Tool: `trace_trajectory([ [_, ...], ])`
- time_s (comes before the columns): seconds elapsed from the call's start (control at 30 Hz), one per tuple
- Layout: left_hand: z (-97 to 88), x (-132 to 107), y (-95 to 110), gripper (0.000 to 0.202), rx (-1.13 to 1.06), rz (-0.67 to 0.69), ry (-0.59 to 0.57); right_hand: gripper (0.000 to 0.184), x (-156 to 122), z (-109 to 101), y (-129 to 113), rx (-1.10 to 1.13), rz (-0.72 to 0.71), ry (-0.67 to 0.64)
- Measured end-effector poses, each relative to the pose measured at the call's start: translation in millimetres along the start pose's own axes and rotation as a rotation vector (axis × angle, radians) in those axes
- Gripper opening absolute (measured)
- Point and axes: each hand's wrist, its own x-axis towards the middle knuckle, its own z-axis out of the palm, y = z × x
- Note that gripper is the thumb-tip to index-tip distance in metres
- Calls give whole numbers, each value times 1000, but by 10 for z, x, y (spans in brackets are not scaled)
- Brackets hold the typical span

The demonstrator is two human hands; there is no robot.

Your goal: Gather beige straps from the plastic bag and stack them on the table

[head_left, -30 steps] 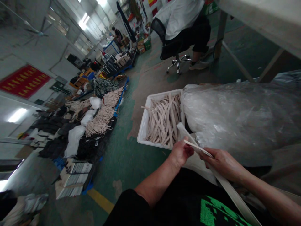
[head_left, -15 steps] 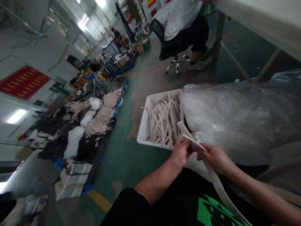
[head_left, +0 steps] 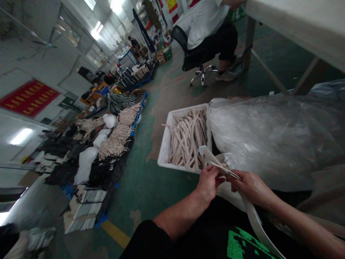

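Note:
Both my hands close on a long pale strip [head_left: 254,217] in front of my body. My left hand [head_left: 209,182] pinches it near its flat far end, where a thin pale piece lies along it. My right hand [head_left: 249,185] grips it a little further back, and the rest curves down past my lap to the bottom edge. Fingers hide part of the layers between the hands. Just beyond stands a white plastic bin [head_left: 165,158] with many beige strips [head_left: 185,138] heaped inside.
A large clear plastic bag [head_left: 272,136] lies right of the bin. A table [head_left: 302,32] stands at the upper right. A person in white [head_left: 207,21] sits on a swivel chair [head_left: 192,59]. Pallets with beige bundles [head_left: 114,140] line the left.
The strip's far end has dipped slightly down and left, over the bin's near corner. Both hands have shifted a little to the right and down, still gripping the strip.

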Motion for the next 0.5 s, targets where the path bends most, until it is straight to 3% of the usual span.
trace_trajectory([
  [0.2, -31, 150, 186, 58, -64, 161, 139, 41, -1, -18, 8, 35, -5, -7],
  [0.37, -27, 87, 74, 57, -63, 44, 112, 38, -3, -24, 46, 35, 2, 3],
  [0.5, -14, 57, 56, 53, -57, 79, 110, 42, -9, -11, 80, 51, 2, -18],
])
